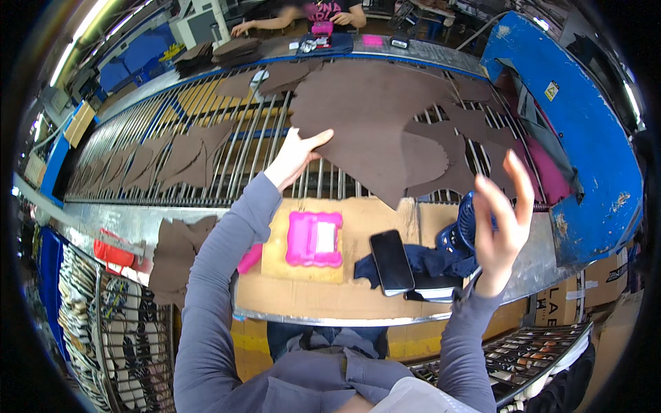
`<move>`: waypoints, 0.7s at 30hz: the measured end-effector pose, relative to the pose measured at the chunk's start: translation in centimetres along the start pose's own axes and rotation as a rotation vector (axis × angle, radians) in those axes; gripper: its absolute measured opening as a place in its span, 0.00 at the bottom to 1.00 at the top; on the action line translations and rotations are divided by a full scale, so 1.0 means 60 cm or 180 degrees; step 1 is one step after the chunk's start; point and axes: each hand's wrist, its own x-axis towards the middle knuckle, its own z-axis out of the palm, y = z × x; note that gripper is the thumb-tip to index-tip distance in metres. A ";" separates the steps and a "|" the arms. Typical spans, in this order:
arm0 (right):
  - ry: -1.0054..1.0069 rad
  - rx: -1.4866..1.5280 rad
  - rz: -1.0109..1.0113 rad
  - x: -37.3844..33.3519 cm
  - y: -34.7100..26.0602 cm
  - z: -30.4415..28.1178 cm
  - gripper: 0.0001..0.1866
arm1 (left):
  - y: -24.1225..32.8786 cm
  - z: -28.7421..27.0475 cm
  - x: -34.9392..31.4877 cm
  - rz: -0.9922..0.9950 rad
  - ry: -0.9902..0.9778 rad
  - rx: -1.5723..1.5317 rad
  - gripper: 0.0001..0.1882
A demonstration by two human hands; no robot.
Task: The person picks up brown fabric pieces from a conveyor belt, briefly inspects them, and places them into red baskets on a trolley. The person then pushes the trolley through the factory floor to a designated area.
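Barred metal bed bears a broad brown sheet, left hand at its edge

Long parallel bars of the metal bed (242,160) run across a workshop, and the brown sheet (365,103) lies over their middle, its pointed near corner reaching the cardboard (289,294) in front. At the sheet's lower left edge is the left hand (296,160), thumb stretched along it; the other fingers are partly hidden, so I cannot tell whether they pinch it. To the right, the right hand (505,230) is raised and blurred, fingers spread apart, apparently holding nothing, near a blue ribbed object (451,237).

Smaller brown pieces (189,162) lie in a row on the bars at left, with more beside the sheet at right. On the cardboard are a pink wavy-edged frame (297,237) and a black phone (392,261) resting partly on navy cloth (421,258).

Farther out, a scuffed blue machine housing (592,144) stands at right, a loaded wire rack (134,330) at lower left, and across the bed another person (330,12) in a dark top.
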 end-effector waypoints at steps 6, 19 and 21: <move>-0.0283 -0.0088 0.0621 -0.126 0.033 -0.010 0.17 | -0.141 -0.111 0.122 -0.0931 -0.0007 -0.0956 0.14; -0.0588 -0.0959 0.1957 -0.240 0.051 -0.064 0.14 | -0.338 -0.142 0.237 -0.1731 0.0326 -0.0832 0.14; -0.0570 -0.1007 0.1920 -0.238 0.051 -0.065 0.15 | -0.336 -0.135 0.231 -0.1744 0.0277 -0.0803 0.13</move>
